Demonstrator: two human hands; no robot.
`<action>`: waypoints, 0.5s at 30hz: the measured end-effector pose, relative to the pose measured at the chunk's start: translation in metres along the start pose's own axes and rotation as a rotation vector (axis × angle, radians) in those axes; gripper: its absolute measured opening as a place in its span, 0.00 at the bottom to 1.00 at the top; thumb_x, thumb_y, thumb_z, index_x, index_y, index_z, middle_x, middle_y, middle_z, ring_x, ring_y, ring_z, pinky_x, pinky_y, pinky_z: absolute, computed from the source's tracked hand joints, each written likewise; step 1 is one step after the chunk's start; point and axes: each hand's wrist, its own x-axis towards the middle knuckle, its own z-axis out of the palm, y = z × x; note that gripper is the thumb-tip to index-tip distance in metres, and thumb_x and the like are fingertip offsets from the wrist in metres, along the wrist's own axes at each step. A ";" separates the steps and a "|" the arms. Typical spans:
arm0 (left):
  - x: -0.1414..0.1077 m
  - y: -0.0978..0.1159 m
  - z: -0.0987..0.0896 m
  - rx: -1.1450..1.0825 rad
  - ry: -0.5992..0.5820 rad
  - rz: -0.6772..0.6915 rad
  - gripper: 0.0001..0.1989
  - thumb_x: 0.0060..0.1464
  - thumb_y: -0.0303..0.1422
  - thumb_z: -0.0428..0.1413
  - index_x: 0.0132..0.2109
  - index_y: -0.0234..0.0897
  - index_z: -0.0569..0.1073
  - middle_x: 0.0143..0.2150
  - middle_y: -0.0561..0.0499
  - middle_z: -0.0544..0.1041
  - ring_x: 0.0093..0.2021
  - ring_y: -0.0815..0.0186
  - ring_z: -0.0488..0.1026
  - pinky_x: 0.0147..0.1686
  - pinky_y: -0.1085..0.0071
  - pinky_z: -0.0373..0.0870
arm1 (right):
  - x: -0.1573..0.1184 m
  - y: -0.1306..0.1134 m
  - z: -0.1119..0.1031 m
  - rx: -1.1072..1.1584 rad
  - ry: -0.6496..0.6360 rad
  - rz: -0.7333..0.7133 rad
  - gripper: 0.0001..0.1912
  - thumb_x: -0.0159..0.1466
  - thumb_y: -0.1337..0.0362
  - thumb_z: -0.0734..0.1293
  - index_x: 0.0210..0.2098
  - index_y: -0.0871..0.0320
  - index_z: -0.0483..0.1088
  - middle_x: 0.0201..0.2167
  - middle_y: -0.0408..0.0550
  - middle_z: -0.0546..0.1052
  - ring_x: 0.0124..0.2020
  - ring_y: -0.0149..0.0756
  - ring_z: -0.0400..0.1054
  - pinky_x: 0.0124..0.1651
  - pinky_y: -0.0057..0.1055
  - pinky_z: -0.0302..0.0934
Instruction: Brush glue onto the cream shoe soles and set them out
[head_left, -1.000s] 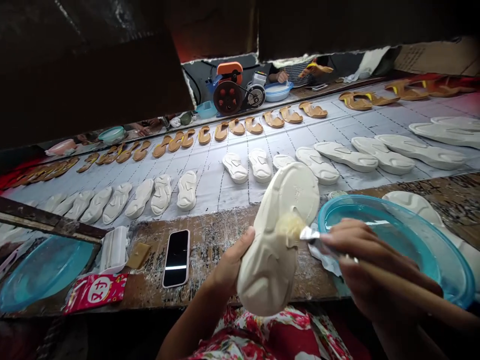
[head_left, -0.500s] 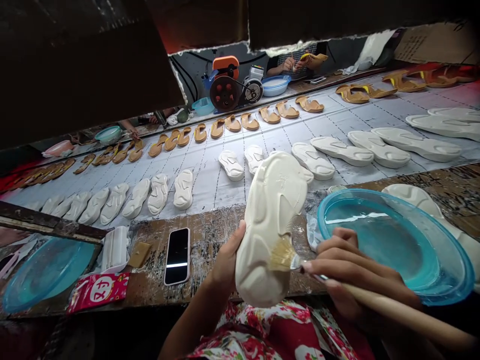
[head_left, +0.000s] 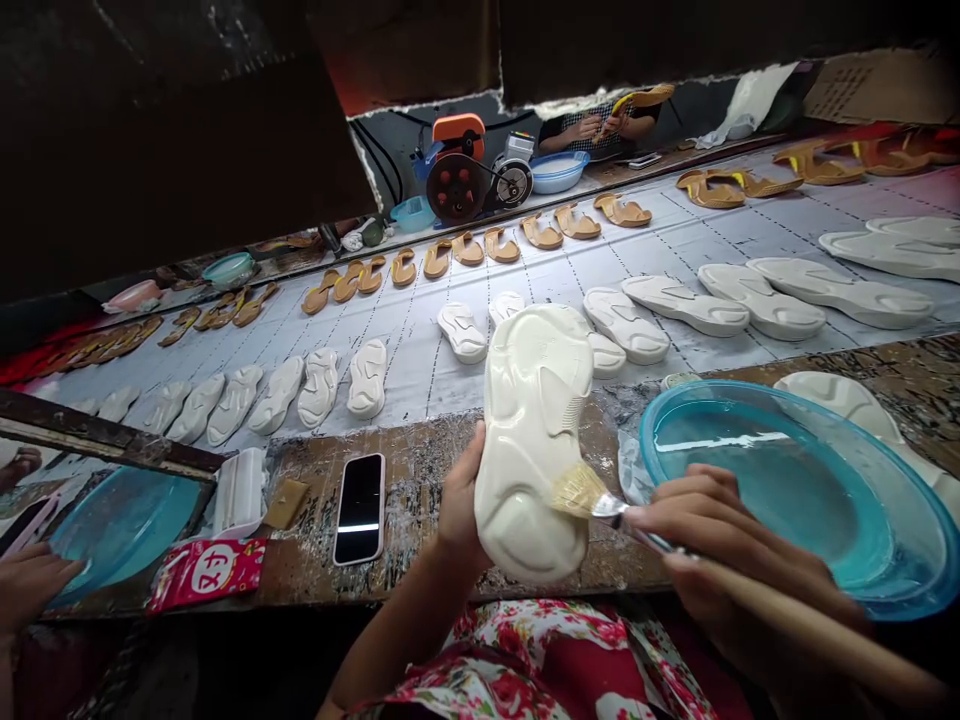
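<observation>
A white shoe sole [head_left: 525, 450] is held nearly upright in the middle by my left hand [head_left: 461, 510], its thumb along the left edge and its other fingers hidden behind. My right hand [head_left: 735, 550] is closed round the wooden handle of a brush [head_left: 581, 492]. The pale bristles touch the sole's lower right part, and its surface looks wet and glossy. Just beyond my right hand stands a blue basin [head_left: 855, 510] with liquid in it.
White soles [head_left: 367, 378] and brown sandal pieces [head_left: 541, 232] line the white belt [head_left: 405, 330]. A phone [head_left: 360, 510], a red packet [head_left: 206, 575] and another basin [head_left: 124, 520] are at left. A co-worker's hand [head_left: 34, 580] touches that basin. Dark panels [head_left: 180, 130] hang above.
The brush has moved slightly right and up on the sole, which looks glossier and is turned a little more upright. A co-worker's hand has appeared at the lower left.
</observation>
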 end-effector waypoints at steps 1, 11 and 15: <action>0.002 0.000 0.000 -0.013 0.006 0.028 0.34 0.58 0.48 0.33 0.55 0.26 0.67 0.43 0.38 0.75 0.45 0.55 0.72 0.48 0.59 0.65 | -0.002 0.000 0.003 -0.002 -0.007 -0.042 0.07 0.60 0.71 0.58 0.36 0.61 0.66 0.26 0.44 0.71 0.31 0.28 0.66 0.43 0.31 0.55; 0.016 -0.006 -0.005 0.043 0.178 0.147 0.30 0.60 0.45 0.36 0.56 0.24 0.64 0.43 0.39 0.76 0.46 0.57 0.72 0.50 0.63 0.64 | -0.015 0.011 0.005 -0.001 -0.114 -0.085 0.17 0.56 0.76 0.59 0.46 0.63 0.63 0.36 0.50 0.67 0.40 0.31 0.62 0.45 0.33 0.54; 0.022 -0.013 -0.007 0.050 0.182 0.211 0.30 0.60 0.45 0.37 0.57 0.25 0.64 0.43 0.39 0.76 0.46 0.57 0.72 0.50 0.63 0.64 | -0.018 0.006 0.017 -0.065 -0.217 -0.046 0.18 0.56 0.79 0.59 0.45 0.63 0.65 0.36 0.50 0.68 0.41 0.33 0.61 0.47 0.37 0.50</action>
